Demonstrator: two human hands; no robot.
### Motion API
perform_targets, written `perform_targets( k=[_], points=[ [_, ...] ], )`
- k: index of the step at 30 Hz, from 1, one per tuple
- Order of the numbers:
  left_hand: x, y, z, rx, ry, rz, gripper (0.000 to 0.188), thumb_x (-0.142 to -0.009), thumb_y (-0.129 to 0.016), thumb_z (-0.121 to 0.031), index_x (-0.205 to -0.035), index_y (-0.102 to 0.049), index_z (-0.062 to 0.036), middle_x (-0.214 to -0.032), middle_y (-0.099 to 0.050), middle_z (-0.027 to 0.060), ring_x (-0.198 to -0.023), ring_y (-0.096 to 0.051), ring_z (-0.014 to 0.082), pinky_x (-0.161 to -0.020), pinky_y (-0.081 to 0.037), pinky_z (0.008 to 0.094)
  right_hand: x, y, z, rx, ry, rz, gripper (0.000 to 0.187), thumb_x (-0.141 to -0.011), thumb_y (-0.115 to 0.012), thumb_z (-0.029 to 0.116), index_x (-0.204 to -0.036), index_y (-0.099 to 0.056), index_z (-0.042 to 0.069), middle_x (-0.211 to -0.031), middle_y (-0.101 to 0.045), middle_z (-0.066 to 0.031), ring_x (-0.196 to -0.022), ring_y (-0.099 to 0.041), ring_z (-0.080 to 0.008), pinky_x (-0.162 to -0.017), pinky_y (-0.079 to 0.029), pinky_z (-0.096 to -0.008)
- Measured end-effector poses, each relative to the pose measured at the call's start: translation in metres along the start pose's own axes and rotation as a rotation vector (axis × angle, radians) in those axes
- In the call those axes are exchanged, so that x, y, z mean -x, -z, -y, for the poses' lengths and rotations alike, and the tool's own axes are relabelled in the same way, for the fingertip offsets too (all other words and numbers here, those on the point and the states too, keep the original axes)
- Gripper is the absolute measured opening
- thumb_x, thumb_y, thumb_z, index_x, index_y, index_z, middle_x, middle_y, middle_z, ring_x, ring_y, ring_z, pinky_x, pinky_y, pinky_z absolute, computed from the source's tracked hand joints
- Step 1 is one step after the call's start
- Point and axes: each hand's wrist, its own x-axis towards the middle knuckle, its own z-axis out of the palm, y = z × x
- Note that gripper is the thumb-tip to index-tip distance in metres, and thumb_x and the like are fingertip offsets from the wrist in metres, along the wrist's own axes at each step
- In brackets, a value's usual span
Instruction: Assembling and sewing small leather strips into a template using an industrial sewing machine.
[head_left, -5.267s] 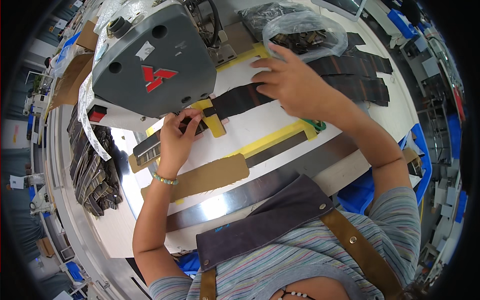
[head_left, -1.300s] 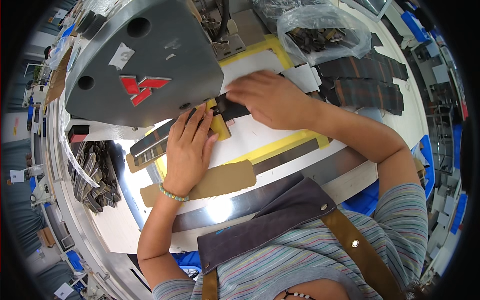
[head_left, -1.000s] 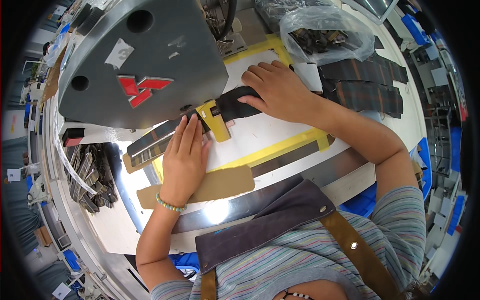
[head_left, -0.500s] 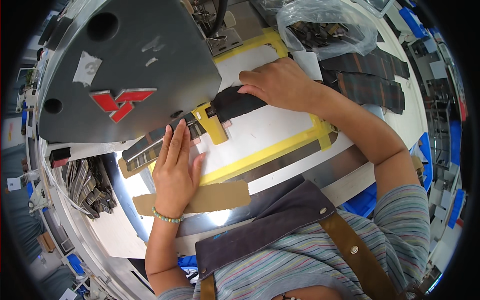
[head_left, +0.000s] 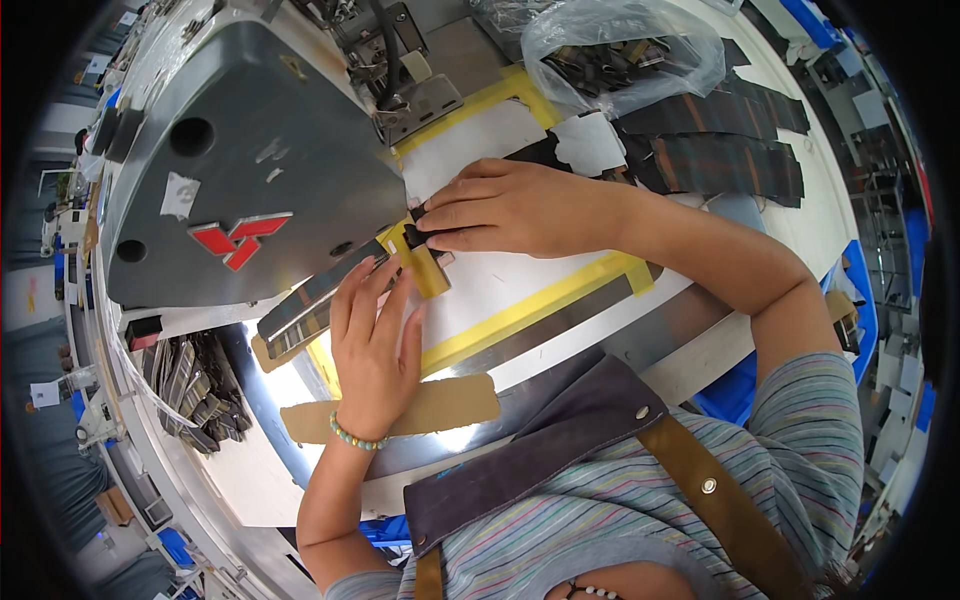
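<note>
My left hand [head_left: 373, 345], wearing a beaded bracelet, lies with its fingers stretched out. Its fingertips reach over a plaid fabric strip [head_left: 300, 303] to the edge of a yellow guide piece [head_left: 428, 272]. My right hand [head_left: 520, 210] spreads its fingers, palm down, along a black fabric strip [head_left: 532, 153]. Its fingertips rest on the strip's end beside the guide, and the hand hides most of the strip. A grey machine head [head_left: 270, 150] with a red emblem overhangs the guide from the left, hiding what lies beneath it.
A white work surface [head_left: 500, 280] is bordered with yellow tape. Behind it are metal machine parts [head_left: 420, 105] and a clear plastic bag [head_left: 690, 70] of fabric pieces. Plaid panels [head_left: 730, 165] lie far right; strips [head_left: 195, 395] hang at left. Brown cardboard [head_left: 460, 398] lies near me.
My right hand has moved left along the black strip to the guide, its fingers going from a pinch to spread. My left fingers have shifted right, closer to the guide. The view has shifted slightly.
</note>
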Motion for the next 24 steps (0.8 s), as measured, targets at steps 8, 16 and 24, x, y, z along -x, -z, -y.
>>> perform_targets(
  k=[8,16,24],
  points=[
    [-0.02,-0.019,0.012,0.062,0.017,-0.019,0.043,-0.093,-0.074,-0.002,-0.136,-0.071,0.0027,-0.145,-0.066,0.015,-0.136,-0.056,0.0418,-0.113,-0.048,0.0516,0.006,-0.005,-0.001,-0.029,-0.024,0.004,0.042,-0.095,-0.066,0.01,-0.135,-0.075,0.016,-0.146,-0.068,-0.0059,-0.138,-0.06,-0.0271,-0.116,-0.047,-0.0435],
    [-0.026,-0.012,0.003,-0.026,-0.064,0.108,0.05,-0.094,-0.076,-0.014,-0.141,-0.069,0.0021,-0.152,-0.064,0.0152,-0.142,-0.052,0.0428,-0.118,-0.044,0.0524,0.005,0.005,0.005,0.04,-0.034,0.078,0.043,-0.093,-0.068,0.014,-0.136,-0.074,0.016,-0.138,-0.069,-0.0061,-0.134,-0.063,-0.0265,-0.112,-0.052,-0.0409],
    [-0.027,-0.013,0.002,0.026,-0.031,0.077,0.051,-0.094,-0.078,-0.018,-0.14,-0.067,0.0026,-0.147,-0.062,0.0213,-0.144,-0.052,0.0442,-0.118,-0.044,0.0525,0.006,-0.007,0.002,0.034,-0.038,-0.016,0.039,-0.1,-0.063,0.014,-0.137,-0.07,0.004,-0.137,-0.071,-0.0054,-0.131,-0.065,-0.0242,-0.114,-0.053,-0.0403]
  ],
)
